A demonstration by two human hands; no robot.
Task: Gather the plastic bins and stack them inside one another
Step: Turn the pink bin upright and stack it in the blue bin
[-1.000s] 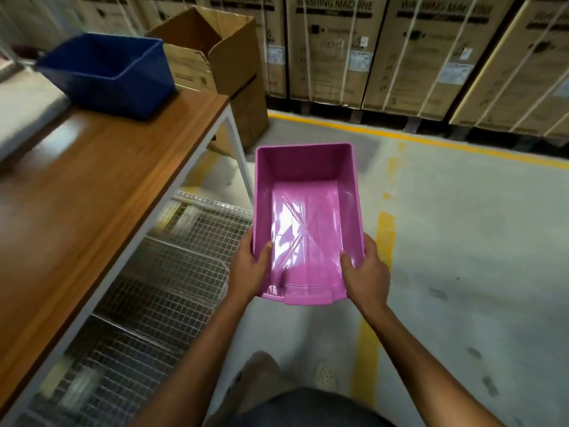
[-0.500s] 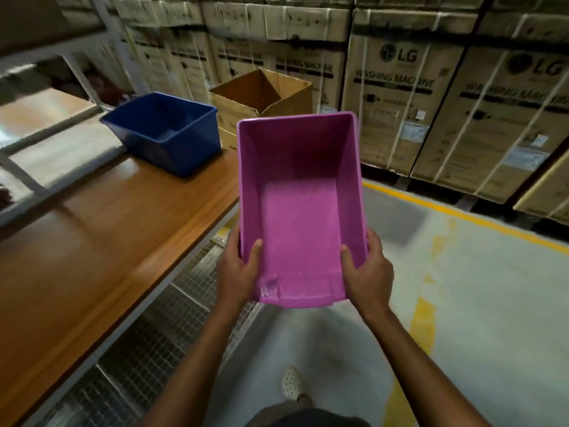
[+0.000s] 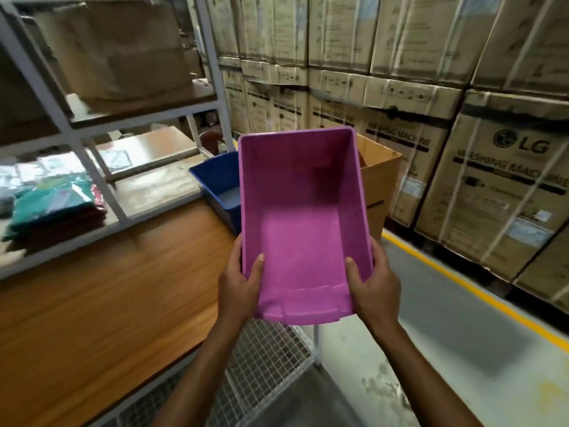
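Note:
I hold an empty pink plastic bin [image 3: 300, 217] in front of me, tilted with its open side toward me. My left hand [image 3: 238, 285] grips its near left corner, thumb inside the rim. My right hand [image 3: 374, 285] grips the near right corner the same way. Behind the pink bin, a blue plastic bin [image 3: 220, 183] sits on the far end of the wooden table [image 3: 101, 300]; the pink bin hides its right part.
An open cardboard box [image 3: 378, 180] stands on the floor past the table's end. A metal shelf rack [image 3: 92, 131] with folded clothes [image 3: 52, 204] is on the left. Stacked washing-machine cartons [image 3: 492, 192] line the right behind a yellow floor line [image 3: 462, 285]. Wire mesh [image 3: 264, 359] lies under the table.
The view has risen and turned left toward the table and shelves. The pink bin, held in both hands throughout, now overlaps the blue bin, which looks closer.

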